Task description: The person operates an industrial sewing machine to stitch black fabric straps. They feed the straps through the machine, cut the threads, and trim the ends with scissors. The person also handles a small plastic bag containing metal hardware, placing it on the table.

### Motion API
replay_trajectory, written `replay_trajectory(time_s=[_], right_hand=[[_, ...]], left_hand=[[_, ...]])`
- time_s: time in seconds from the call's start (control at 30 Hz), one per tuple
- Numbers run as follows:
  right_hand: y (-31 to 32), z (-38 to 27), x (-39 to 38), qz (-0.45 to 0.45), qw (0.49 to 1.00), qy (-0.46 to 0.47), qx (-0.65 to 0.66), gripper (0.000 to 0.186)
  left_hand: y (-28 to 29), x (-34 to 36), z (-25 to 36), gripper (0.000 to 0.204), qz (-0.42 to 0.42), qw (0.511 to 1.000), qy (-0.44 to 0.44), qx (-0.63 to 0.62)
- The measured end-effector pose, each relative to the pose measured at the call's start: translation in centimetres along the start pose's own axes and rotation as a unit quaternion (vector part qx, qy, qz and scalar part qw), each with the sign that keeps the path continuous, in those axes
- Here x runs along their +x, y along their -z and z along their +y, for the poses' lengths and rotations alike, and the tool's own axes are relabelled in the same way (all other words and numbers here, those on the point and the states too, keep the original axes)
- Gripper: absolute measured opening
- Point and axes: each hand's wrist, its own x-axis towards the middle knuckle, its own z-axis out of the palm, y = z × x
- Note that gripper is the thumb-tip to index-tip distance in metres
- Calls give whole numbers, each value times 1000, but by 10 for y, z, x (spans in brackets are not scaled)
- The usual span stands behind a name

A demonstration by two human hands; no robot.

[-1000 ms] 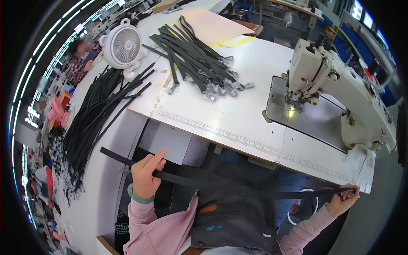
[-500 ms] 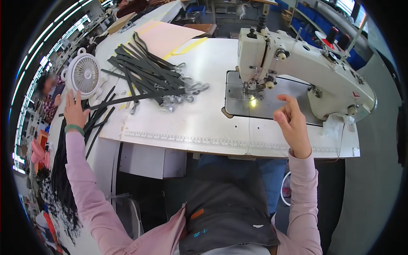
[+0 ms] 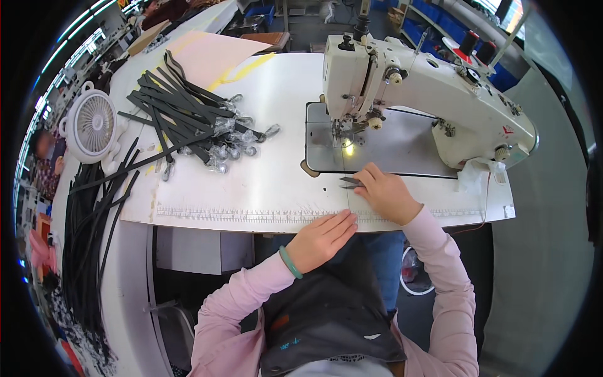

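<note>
My right hand (image 3: pixel 388 193) is closed around small dark thread snips (image 3: pixel 350 183), their pointed blades directed left beside a thin thread (image 3: pixel 348 195). The thread runs from the needle area of the sewing machine (image 3: pixel 344 129) down over the white table. At the front edge, my left hand (image 3: pixel 319 242) has its fingers stretched out, tips close to the thread's lower end. Its thumb is hidden, and I cannot tell whether the fingers touch the thread. A small lamp lights the metal needle plate (image 3: pixel 389 147).
Dark straps (image 3: pixel 182 103) with plastic-wrapped metal hooks are piled on the left. More black strips (image 3: pixel 85 251) hang over the table's left side, near a white fan (image 3: pixel 94 122). A printed ruler (image 3: pixel 251 215) follows the front edge. Thread spools (image 3: pixel 468 43) stand behind the machine.
My left hand has left the straps beside the fan and come to the front edge. My right hand has lowered to the thread; the snips now show in it. The view has shifted right.
</note>
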Motion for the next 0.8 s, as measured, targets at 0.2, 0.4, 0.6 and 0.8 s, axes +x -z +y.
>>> replay_trajectory(time_s=[0.2,0.4,0.6,0.8], right_hand=[[-24,-6,5,38,999,-9,20,20],[6,-12,-31,47,992,-109,40,23],[16,0,-81,126,979,-152,53,28],[14,4,-87,305,920,-224,104,29]], left_hand=[[-15,-15,4,25,164,985,-33,-35],[-92,-72,19,32,-13,992,-93,-81],[-185,-117,-51,31,-171,943,282,-28],[-175,-156,-94,35,-149,930,80,327]])
